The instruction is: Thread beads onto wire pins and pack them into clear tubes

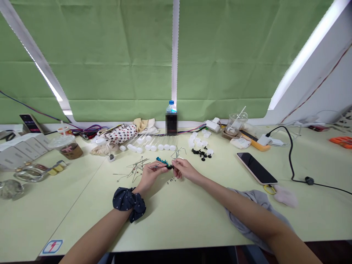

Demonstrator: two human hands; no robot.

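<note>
My left hand (154, 175) is closed, with a thin metal piece (154, 167) showing between its fingers; I cannot tell whether it is a rod or tweezers. Its fingertips reach a small black part (169, 167). From the other side, my right hand (186, 170) pinches at this same part, its fingers curled. Small teal pieces (162, 160) lie just beyond the fingertips. Several thin metal rods (134, 168) are scattered left of my left hand, and more bent rods (179, 151) lie behind my right hand. Tiny metal bits (171, 180) sit on the table below the hands.
White-capped clear tubes (154, 148) line the back. Black pieces (202, 154) and white caps (198, 138) lie to the right. A bottle (171, 123), a phone (257, 168), a grey cloth (255, 212), drink cups (70, 148) and a black cable (292, 165) surround the work area.
</note>
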